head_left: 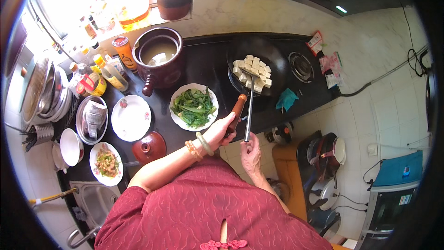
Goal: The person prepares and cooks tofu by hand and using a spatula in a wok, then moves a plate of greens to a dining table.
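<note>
My left hand (219, 132) is closed around the brown wooden handle (238, 109) of a black wok (244, 46) on the stove. White tofu cubes (251, 61) are heaped in the wok. In my right hand (251, 156) is the end of a long metal spatula (249, 113), whose blade rests among the tofu. Left of the wok, a floral-rimmed plate (214, 93) holds cooked green leaves (192, 108). A teal cloth (287, 99) lies on the stove near the wok's right side.
A lidless brown clay pot (138, 54) with pale liquid stands at the back left. Nearby are a white plate (131, 128), a brown lid (149, 148), a bowl with fish (79, 125), a plate of shredded food (96, 172) and several bottles (112, 75). A second burner (300, 67) is at right.
</note>
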The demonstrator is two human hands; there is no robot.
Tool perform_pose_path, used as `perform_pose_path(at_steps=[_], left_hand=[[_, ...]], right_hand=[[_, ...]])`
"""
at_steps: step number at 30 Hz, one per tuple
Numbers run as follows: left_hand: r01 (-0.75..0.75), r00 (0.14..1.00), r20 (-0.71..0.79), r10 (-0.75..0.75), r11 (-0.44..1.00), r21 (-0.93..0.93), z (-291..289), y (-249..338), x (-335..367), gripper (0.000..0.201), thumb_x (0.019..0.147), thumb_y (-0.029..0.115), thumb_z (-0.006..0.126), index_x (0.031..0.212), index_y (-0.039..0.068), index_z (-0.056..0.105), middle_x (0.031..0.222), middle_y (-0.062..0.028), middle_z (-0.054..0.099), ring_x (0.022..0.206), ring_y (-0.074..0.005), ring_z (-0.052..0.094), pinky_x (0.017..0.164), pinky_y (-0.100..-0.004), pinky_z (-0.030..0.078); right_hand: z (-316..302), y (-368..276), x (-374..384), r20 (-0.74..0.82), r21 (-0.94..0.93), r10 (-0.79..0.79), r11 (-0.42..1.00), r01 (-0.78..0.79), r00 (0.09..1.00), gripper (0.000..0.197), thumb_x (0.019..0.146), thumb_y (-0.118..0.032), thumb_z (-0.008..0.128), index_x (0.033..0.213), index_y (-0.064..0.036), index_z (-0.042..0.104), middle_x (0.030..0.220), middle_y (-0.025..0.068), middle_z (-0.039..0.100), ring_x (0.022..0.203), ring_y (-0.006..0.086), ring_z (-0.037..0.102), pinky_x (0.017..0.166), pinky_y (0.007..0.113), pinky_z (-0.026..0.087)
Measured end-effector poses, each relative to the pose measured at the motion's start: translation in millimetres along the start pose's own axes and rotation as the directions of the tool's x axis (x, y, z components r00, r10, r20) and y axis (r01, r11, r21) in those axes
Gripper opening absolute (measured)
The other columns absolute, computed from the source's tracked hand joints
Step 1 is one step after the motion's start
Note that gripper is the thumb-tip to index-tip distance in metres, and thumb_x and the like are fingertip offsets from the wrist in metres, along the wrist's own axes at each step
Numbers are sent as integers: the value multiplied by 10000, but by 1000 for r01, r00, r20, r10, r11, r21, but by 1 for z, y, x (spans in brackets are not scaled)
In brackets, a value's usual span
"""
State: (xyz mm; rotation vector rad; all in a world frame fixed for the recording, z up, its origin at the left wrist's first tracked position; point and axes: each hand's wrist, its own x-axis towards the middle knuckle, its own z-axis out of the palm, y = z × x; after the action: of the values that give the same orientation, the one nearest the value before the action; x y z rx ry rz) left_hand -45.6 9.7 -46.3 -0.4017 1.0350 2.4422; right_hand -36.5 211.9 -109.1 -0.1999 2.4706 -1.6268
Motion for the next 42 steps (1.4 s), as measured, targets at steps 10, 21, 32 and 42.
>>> perform_pose_path(at_steps=[10, 21, 32, 42], left_hand=[[37, 997, -67, -40, 998, -52, 5, -3, 1, 446, 964, 520, 491, 1216, 154, 515, 589, 28, 402, 440, -77, 274, 424, -231, 217], [-46, 991, -131, 33, 994, -98, 18, -6, -1, 509, 967, 516, 460, 1260, 104, 528, 535, 34, 345, 411, -82, 253, 409, -241, 199], [-111, 976, -204, 72, 976, -188, 46, -13, -6, 437, 978, 463, 465, 1209, 104, 556, 527, 26, 362, 392, -82, 256, 383, -240, 196], [-54, 983, -180, 29, 989, -135, 45, -8, -7, 497, 981, 483, 437, 1285, 100, 530, 543, 18, 368, 400, -99, 272, 388, -251, 214]], right_hand=[[-28, 100, -16, 23, -213, 119, 971, -111, 993, 225, 950, -148, 499, 1094, -20, 614, 759, 78, 672, 620, 147, 626, 584, 290, 504], [-114, 266, -24, 147, -252, 719, 691, -678, 679, 378, 967, -311, 370, 959, -18, 609, 730, 118, 660, 546, 203, 612, 508, 346, 519], [-187, 315, -34, 196, -311, 784, 619, -721, 589, 265, 968, -267, 494, 979, -31, 615, 751, 76, 659, 548, 161, 601, 449, 313, 493], [-180, 224, 67, 226, -89, 627, 775, -626, 745, 222, 959, -217, 523, 1034, -33, 619, 810, 39, 647, 571, 94, 576, 451, 240, 461]])
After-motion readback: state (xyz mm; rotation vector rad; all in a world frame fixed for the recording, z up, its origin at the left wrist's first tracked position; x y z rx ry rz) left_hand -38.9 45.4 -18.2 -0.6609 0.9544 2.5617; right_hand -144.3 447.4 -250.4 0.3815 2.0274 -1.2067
